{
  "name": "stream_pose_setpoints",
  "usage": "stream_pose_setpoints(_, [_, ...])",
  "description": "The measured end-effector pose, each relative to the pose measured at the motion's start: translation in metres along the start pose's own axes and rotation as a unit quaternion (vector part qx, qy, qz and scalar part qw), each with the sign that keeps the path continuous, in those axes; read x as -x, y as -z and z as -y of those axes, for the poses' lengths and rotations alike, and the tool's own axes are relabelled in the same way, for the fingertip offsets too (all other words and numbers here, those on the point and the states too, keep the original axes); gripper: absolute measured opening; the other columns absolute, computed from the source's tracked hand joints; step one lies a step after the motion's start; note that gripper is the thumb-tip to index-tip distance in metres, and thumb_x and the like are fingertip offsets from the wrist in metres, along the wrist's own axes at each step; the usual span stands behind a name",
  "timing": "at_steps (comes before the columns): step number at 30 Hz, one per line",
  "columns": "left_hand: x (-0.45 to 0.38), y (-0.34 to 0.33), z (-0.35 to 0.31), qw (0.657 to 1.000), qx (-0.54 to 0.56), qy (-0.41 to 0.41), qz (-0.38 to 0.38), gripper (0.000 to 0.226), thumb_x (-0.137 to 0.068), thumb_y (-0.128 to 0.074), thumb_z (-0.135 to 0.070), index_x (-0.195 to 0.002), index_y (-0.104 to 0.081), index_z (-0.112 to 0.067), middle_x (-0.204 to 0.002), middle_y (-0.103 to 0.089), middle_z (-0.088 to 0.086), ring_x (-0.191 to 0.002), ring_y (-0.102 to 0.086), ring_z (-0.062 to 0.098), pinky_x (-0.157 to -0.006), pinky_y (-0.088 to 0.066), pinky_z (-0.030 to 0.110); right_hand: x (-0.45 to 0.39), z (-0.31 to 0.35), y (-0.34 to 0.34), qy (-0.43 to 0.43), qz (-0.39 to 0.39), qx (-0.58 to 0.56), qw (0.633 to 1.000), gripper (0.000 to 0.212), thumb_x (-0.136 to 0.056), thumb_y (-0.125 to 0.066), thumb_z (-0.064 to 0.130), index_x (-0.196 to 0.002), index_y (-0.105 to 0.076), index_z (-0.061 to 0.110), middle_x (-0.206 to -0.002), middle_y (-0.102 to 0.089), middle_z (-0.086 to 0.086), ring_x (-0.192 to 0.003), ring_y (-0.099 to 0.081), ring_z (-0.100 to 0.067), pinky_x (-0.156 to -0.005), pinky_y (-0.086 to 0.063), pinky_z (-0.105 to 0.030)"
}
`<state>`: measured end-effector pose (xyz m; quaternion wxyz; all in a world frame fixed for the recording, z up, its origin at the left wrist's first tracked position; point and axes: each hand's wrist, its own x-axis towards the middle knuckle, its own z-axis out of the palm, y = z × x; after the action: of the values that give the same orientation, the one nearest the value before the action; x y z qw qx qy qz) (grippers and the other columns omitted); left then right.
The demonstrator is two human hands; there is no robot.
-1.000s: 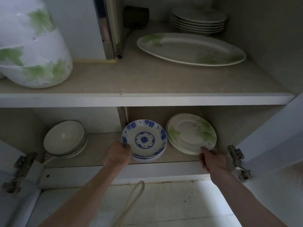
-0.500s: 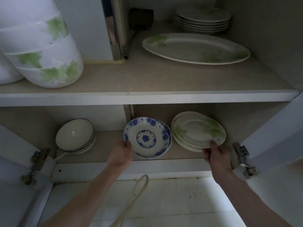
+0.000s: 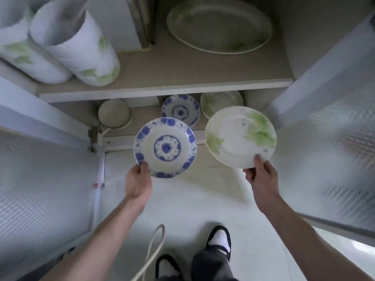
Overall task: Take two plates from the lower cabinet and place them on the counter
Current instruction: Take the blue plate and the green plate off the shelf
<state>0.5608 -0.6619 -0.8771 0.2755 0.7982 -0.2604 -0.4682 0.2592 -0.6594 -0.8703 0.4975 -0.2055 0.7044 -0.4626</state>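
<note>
Both plates now out of cabinet; left hand [image 3: 138, 183] pinches blue plate [image 3: 165, 147], right hand [image 3: 261, 177] green plate [image 3: 240, 136].

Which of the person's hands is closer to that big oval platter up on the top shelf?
Right. The right hand, holding the green-leaf plate, sits almost straight below the oval platter; the left hand is below and further left.

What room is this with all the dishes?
Probably a kitchen: an open cupboard with stacked bowls, an oval platter and more plates on the lower shelf.
</note>
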Motion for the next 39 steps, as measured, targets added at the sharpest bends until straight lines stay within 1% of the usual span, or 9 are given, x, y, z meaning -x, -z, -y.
stream_pose_setpoints(4, [0.083,0.044,-0.023,1.0,-0.02,0.015,0.002,0.038,-0.108,-0.04,-0.029,-0.073,-0.051,-0.017,-0.113,-0.059,0.044,-0.087,-0.054,0.059,-0.069,-0.037,0.041,0.083,0.043,0.026,-0.024,0.0,0.037,0.999,0.027,-0.108,-0.049,0.033,-0.097,-0.055,0.009,-0.067,-0.043,-0.004,-0.06,-0.038,-0.015,-0.067,-0.037,-0.03])
stream_pose_setpoints(7, [0.143,0.079,-0.057,0.999,-0.045,0.008,-0.003,0.039,-0.108,-0.039,-0.032,-0.072,-0.048,-0.02,-0.096,-0.059,0.044,-0.087,-0.058,0.059,-0.07,-0.048,0.058,0.142,0.088,0.042,-0.047,-0.011,0.078,0.996,0.035,-0.106,-0.049,0.04,-0.081,-0.051,0.015,-0.062,-0.044,-0.002,-0.063,-0.04,-0.019,-0.073,-0.037,-0.034])
stream_pose_setpoints(9, [0.182,0.107,-0.083,0.999,-0.038,0.001,0.006,0.04,-0.109,-0.039,-0.031,-0.072,-0.048,-0.019,-0.067,-0.052,0.024,-0.066,-0.05,0.043,-0.063,-0.041,0.051,0.183,0.123,0.05,-0.044,-0.017,0.086,0.995,0.04,-0.106,-0.049,0.041,-0.075,-0.05,0.016,-0.062,-0.046,-0.004,-0.065,-0.038,-0.022,-0.072,-0.035,-0.038])
stream_pose_setpoints(12, [0.241,0.15,-0.126,0.999,-0.039,-0.021,0.009,0.041,-0.11,-0.036,-0.032,-0.075,-0.05,-0.017,-0.063,-0.049,0.0,-0.058,-0.046,0.023,-0.06,-0.036,0.036,0.239,0.176,0.063,-0.032,-0.022,0.075,0.996,0.042,-0.107,-0.048,0.039,-0.075,-0.051,0.014,-0.061,-0.047,-0.002,-0.062,-0.037,-0.021,-0.068,-0.032,-0.04])
stream_pose_setpoints(19, [0.356,0.225,-0.213,0.994,-0.061,-0.093,-0.008,0.047,-0.111,-0.033,-0.032,-0.085,-0.056,-0.001,-0.072,-0.059,0.007,-0.062,-0.052,0.019,-0.058,-0.041,0.033,0.346,0.282,0.087,0.01,-0.02,0.042,0.999,0.041,-0.109,-0.047,0.035,-0.073,-0.055,0.017,-0.061,-0.046,-0.004,-0.058,-0.036,-0.017,-0.062,-0.029,-0.035])
stream_pose_setpoints(23, [0.403,0.252,-0.248,0.988,-0.068,-0.138,-0.022,0.044,-0.111,-0.033,-0.028,-0.078,-0.053,-0.006,-0.066,-0.055,0.004,-0.057,-0.048,0.016,-0.054,-0.039,0.027,0.395,0.325,0.088,0.039,-0.03,0.024,0.998,0.04,-0.11,-0.044,0.031,-0.076,-0.051,0.012,-0.059,-0.046,-0.004,-0.056,-0.036,-0.016,-0.059,-0.03,-0.031])
stream_pose_setpoints(28, [0.439,0.275,-0.281,0.981,-0.078,-0.177,-0.019,0.046,-0.111,-0.034,-0.03,-0.072,-0.048,-0.009,-0.06,-0.05,0.007,-0.053,-0.043,0.022,-0.054,-0.034,0.037,0.439,0.362,0.095,0.064,-0.053,-0.006,0.997,0.041,-0.111,-0.041,0.033,-0.078,-0.048,0.009,-0.06,-0.044,-0.004,-0.056,-0.034,-0.015,-0.054,-0.032,-0.021])
stream_pose_setpoints(35, [0.473,0.252,-0.328,0.978,-0.07,-0.195,0.01,0.041,-0.11,-0.036,-0.024,-0.076,-0.051,-0.008,-0.069,-0.057,0.006,-0.062,-0.051,0.015,-0.056,-0.036,0.031,0.473,0.387,0.131,0.053,-0.162,-0.068,0.983,0.041,-0.11,-0.041,0.039,-0.083,-0.049,0.009,-0.063,-0.043,-0.003,-0.055,-0.033,-0.013,-0.054,-0.028,-0.025])
stream_pose_setpoints(39, [0.489,0.217,-0.349,0.974,-0.074,-0.208,0.058,0.044,-0.11,-0.038,-0.023,-0.071,-0.049,-0.003,-0.064,-0.054,0.011,-0.057,-0.044,0.025,-0.056,-0.034,0.036,0.466,0.406,0.175,0.064,-0.225,-0.122,0.964,0.038,-0.109,-0.044,0.038,-0.081,-0.049,0.013,-0.064,-0.043,-0.002,-0.056,-0.034,-0.014,-0.055,-0.029,-0.025])
